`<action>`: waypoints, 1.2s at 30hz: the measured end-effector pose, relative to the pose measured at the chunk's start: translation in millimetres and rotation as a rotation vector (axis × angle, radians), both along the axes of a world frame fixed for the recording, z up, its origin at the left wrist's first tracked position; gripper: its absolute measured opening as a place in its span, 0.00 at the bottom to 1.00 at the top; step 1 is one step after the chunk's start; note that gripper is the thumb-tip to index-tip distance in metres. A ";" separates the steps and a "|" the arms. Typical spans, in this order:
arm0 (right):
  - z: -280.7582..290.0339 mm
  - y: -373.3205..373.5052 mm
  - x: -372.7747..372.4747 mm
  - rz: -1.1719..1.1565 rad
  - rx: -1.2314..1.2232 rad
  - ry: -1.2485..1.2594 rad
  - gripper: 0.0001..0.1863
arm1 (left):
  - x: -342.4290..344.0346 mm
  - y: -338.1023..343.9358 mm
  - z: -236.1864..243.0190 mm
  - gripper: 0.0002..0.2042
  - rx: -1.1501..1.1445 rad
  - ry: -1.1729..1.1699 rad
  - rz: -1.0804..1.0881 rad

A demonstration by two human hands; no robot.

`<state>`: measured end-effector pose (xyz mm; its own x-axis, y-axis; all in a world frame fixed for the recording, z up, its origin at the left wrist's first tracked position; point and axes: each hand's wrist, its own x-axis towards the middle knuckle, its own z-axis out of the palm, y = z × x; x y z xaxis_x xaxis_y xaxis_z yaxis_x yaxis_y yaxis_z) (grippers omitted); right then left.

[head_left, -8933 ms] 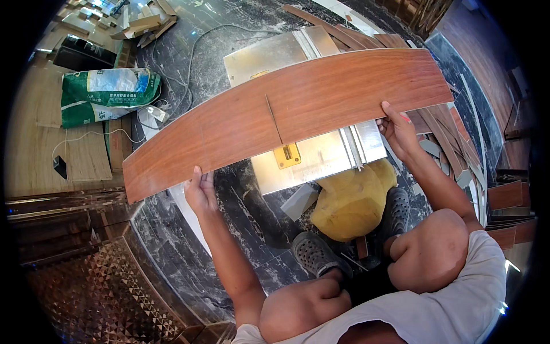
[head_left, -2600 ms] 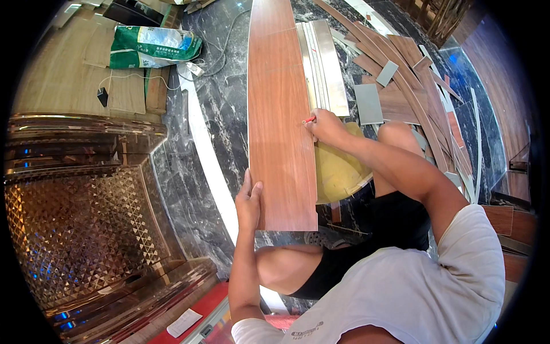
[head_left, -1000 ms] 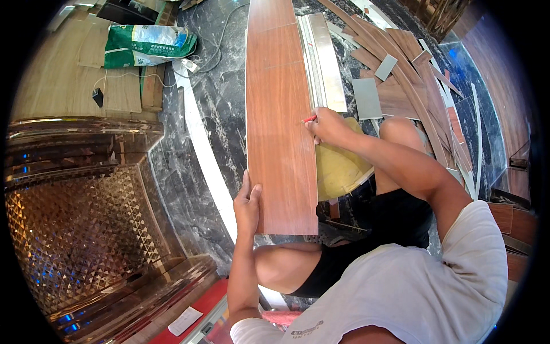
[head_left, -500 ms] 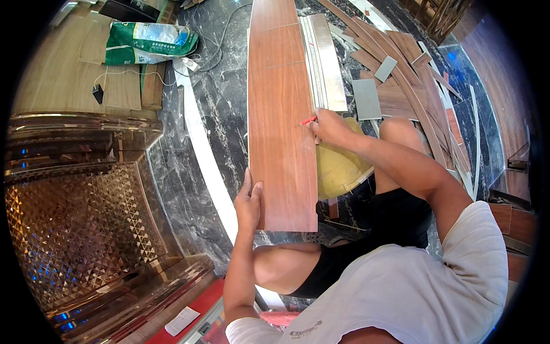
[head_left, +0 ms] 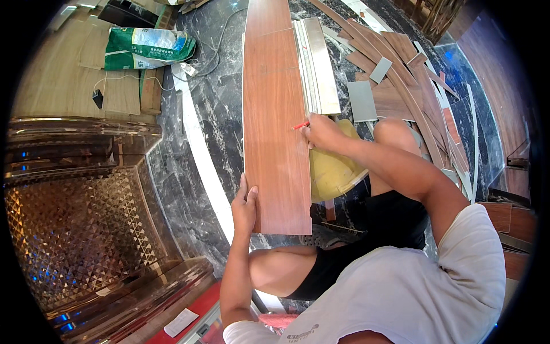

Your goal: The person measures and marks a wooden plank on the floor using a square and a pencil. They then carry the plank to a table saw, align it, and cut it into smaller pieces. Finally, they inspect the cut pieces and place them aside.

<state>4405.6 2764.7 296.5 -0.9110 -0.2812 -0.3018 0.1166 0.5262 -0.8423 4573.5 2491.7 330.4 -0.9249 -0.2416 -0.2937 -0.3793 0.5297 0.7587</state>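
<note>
A long reddish wood-grain plank (head_left: 274, 97) lies lengthwise over a metal-topped saw table (head_left: 322, 69), with a yellow padded piece (head_left: 337, 166) beneath its right side. My left hand (head_left: 245, 209) grips the plank's near left edge, thumb on top. My right hand (head_left: 322, 133) is closed round a red pencil (head_left: 299, 125), its point over the plank near the right edge, knuckles beside that edge. Thin cross lines show on the plank's far part.
Offcuts and strips (head_left: 412, 92) pile at the right, beside grey pieces (head_left: 362, 102). A green-and-white sack (head_left: 149, 49), cords and a charger (head_left: 97, 98) are upper left. A gold mosaic panel (head_left: 86, 229) stands at left; a red board (head_left: 203, 299) lies lower left.
Since the oldest frame the plank has turned from crosswise to lengthwise. Over the last second, plank and hands have shifted slightly leftward in view, with both grips unchanged.
</note>
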 end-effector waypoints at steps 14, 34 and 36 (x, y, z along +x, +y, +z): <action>-18.8 -3.6 -1.6 -0.026 0.095 0.109 0.12 | 1.7 0.2 -9.3 0.27 -0.023 0.036 -0.004; -11.5 -1.6 0.0 0.015 0.097 0.018 0.12 | 4.2 5.2 -3.8 0.29 -0.170 -0.003 -0.076; -9.3 -1.2 1.7 0.023 0.092 0.022 0.12 | 4.7 7.8 3.3 0.30 -0.124 -0.046 -0.054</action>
